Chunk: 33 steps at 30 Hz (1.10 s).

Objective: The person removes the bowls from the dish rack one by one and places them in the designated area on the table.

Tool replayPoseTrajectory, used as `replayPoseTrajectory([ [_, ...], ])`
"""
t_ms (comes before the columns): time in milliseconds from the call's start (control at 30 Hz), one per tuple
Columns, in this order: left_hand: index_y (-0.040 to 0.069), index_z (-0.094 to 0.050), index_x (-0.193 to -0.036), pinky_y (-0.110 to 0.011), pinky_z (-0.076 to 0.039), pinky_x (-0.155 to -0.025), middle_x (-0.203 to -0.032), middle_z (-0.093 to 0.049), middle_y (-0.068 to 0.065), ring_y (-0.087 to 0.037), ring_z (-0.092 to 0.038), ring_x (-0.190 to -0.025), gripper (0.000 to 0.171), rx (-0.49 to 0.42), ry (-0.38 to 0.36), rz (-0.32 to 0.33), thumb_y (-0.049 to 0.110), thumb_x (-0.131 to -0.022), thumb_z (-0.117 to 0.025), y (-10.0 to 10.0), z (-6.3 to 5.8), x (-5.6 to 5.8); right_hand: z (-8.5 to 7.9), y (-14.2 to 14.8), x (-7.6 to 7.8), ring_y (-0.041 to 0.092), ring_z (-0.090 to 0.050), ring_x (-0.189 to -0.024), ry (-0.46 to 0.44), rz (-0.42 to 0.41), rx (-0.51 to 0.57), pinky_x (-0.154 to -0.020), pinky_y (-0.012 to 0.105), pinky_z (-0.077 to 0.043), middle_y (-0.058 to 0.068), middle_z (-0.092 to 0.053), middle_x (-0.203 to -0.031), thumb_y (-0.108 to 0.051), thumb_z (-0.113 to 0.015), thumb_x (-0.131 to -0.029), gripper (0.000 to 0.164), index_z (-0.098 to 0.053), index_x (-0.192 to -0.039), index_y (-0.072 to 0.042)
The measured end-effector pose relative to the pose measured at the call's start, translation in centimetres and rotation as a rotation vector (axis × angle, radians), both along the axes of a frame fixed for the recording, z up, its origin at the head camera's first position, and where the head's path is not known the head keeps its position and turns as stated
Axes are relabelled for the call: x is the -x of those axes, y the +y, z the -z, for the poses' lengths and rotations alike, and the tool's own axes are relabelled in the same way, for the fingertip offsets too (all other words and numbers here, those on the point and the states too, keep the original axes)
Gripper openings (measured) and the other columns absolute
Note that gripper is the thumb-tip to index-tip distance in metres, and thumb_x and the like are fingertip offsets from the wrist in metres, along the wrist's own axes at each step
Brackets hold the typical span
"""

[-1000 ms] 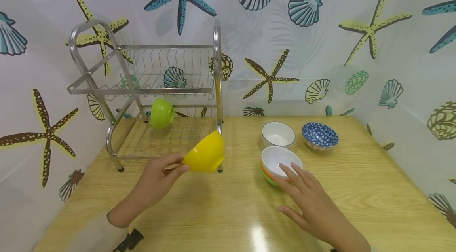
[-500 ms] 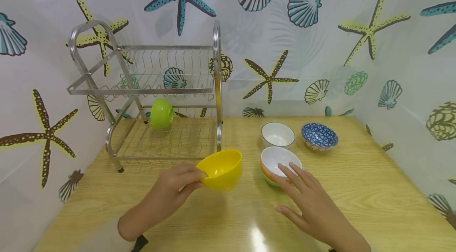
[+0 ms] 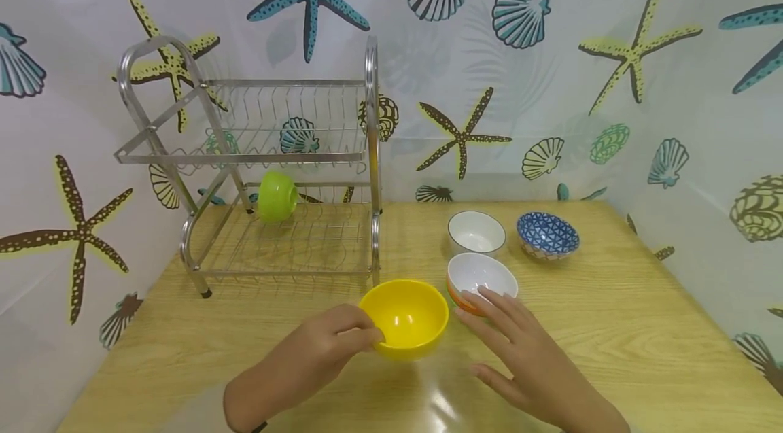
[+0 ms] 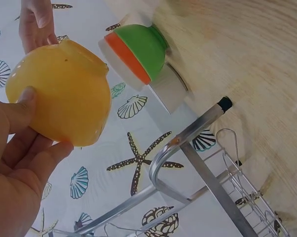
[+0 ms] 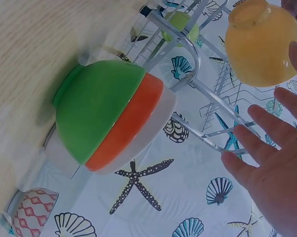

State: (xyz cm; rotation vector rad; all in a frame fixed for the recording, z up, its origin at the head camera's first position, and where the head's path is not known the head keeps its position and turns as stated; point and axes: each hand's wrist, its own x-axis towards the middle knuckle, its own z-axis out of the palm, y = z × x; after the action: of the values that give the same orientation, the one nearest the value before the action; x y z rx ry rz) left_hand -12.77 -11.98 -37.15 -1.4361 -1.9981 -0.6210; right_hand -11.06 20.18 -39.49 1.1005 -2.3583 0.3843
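Observation:
My left hand (image 3: 318, 355) pinches the rim of a yellow bowl (image 3: 406, 317) on its left side, thumb and fingers on either side of the wall. Held above the table, the bowl faces up with its inside toward me. In the left wrist view the yellow bowl (image 4: 64, 94) shows its outside and foot. My right hand (image 3: 520, 358) is spread with fingers straight, holding nothing, in front of a stack of bowls. That stack has a white bowl (image 3: 483, 276) on top, an orange bowl (image 5: 126, 126) under it and a green bowl (image 5: 99, 106) at the bottom.
A two-tier metal dish rack (image 3: 238, 160) stands at left, with a lime green bowl (image 3: 277, 196) tipped on its lower tier. Behind the stack sit a dark-rimmed white bowl (image 3: 477, 232) and a blue patterned bowl (image 3: 548, 234). A shell-and-starfish sheet (image 3: 404, 59) surrounds the table.
My left hand has brought the yellow bowl from near the rack rightward and toward me, turning it from tilted sideways to facing up. My right hand has barely moved.

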Motion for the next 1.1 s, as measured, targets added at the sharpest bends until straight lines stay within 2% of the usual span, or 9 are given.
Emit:
replayPoseTrajectory([
  [133,0.01,-0.07,-0.101,-0.012,-0.05,-0.084,-0.098,-0.062,0.0,-0.011,-0.061,-0.089,0.018,0.031,0.045,0.01,0.001,-0.092,-0.058,0.3,0.4,-0.1,-0.1,-0.3,-0.1,0.032,-0.038,-0.134,0.034,-0.062,0.019,-0.12,0.032,-0.013,0.009,-0.041,-0.148,-0.048,-0.047,-0.098,0.056,-0.048,-0.14,-0.011],
  [233,0.011,-0.071,-0.103,-0.012,-0.05,-0.085,-0.099,-0.062,0.0,-0.01,-0.061,-0.089,0.025,0.073,0.049,0.006,-0.003,-0.083,-0.066,0.5,0.6,-0.3,-0.2,-0.5,-0.1,0.031,-0.04,-0.132,0.043,-0.118,0.034,-0.119,0.029,-0.016,0.01,-0.042,-0.148,-0.044,-0.052,-0.097,0.054,-0.05,-0.139,-0.01],
  [300,0.011,-0.071,-0.102,-0.012,-0.049,-0.087,-0.1,-0.062,0.0,-0.009,-0.061,-0.09,0.032,0.101,0.018,0.006,-0.006,-0.076,-0.07,0.7,0.7,-0.5,-0.2,-0.6,0.0,0.031,-0.043,-0.13,0.056,-0.162,0.049,-0.118,0.027,-0.019,0.012,-0.045,-0.145,-0.042,-0.052,-0.097,0.053,-0.051,-0.137,-0.008],
  [400,0.012,-0.071,-0.102,-0.011,-0.048,-0.089,-0.101,-0.063,0.001,-0.009,-0.061,-0.092,0.036,0.138,-0.016,0.003,-0.007,-0.072,-0.074,0.8,1.0,-0.7,-0.1,-1.0,0.0,0.032,-0.046,-0.127,0.086,-0.208,0.06,-0.117,0.027,-0.022,0.013,-0.05,-0.14,-0.041,-0.048,-0.099,0.05,-0.053,-0.135,-0.005],
  [567,0.013,-0.069,-0.104,-0.012,-0.047,-0.091,-0.103,-0.063,0.002,-0.008,-0.06,-0.094,0.035,0.163,-0.035,0.017,-0.005,-0.074,-0.076,1.0,1.4,-0.8,0.3,-1.6,-0.2,0.032,-0.05,-0.122,0.127,-0.254,0.06,-0.116,0.029,-0.025,0.013,-0.056,-0.134,-0.039,-0.046,-0.1,0.046,-0.058,-0.13,-0.007],
  [700,0.013,-0.069,-0.105,-0.014,-0.048,-0.091,-0.104,-0.062,0.001,-0.009,-0.06,-0.095,0.037,0.158,0.006,0.035,-0.005,-0.073,-0.076,1.1,1.5,-0.7,0.5,-1.8,-0.5,0.027,-0.053,-0.119,0.085,-0.266,0.051,-0.113,0.025,-0.029,0.007,-0.058,-0.132,-0.037,-0.046,-0.101,0.042,-0.059,-0.13,-0.011],
  [833,0.014,-0.068,-0.105,-0.014,-0.047,-0.093,-0.105,-0.062,0.001,-0.009,-0.059,-0.096,0.036,0.172,-0.021,0.047,-0.005,-0.075,-0.075,1.2,1.6,-0.9,0.6,-1.9,-0.8,0.022,-0.058,-0.116,0.033,-0.272,0.053,-0.108,0.022,-0.037,0.001,-0.062,-0.127,-0.035,-0.048,-0.1,0.039,-0.06,-0.129,-0.013],
  [967,0.014,-0.068,-0.107,-0.015,-0.045,-0.096,-0.107,-0.061,0.002,-0.007,-0.058,-0.099,0.033,0.189,-0.057,0.073,-0.002,-0.079,-0.073,1.2,1.5,-1.0,0.8,-1.8,-0.8,0.018,-0.062,-0.109,0.066,-0.292,0.062,-0.101,0.024,-0.045,-0.003,-0.068,-0.116,-0.031,-0.049,-0.1,0.03,-0.067,-0.117,-0.014],
  [1100,0.014,-0.067,-0.111,-0.018,-0.044,-0.099,-0.107,-0.059,0.003,-0.007,-0.056,-0.101,0.033,0.192,-0.04,0.116,0.0,-0.082,-0.07,1.1,1.5,-0.9,1.0,-1.8,-0.9,0.015,-0.064,-0.103,0.101,-0.321,0.055,-0.095,0.028,-0.05,-0.005,-0.07,-0.105,-0.026,-0.048,-0.101,0.024,-0.07,-0.102,-0.016],
])
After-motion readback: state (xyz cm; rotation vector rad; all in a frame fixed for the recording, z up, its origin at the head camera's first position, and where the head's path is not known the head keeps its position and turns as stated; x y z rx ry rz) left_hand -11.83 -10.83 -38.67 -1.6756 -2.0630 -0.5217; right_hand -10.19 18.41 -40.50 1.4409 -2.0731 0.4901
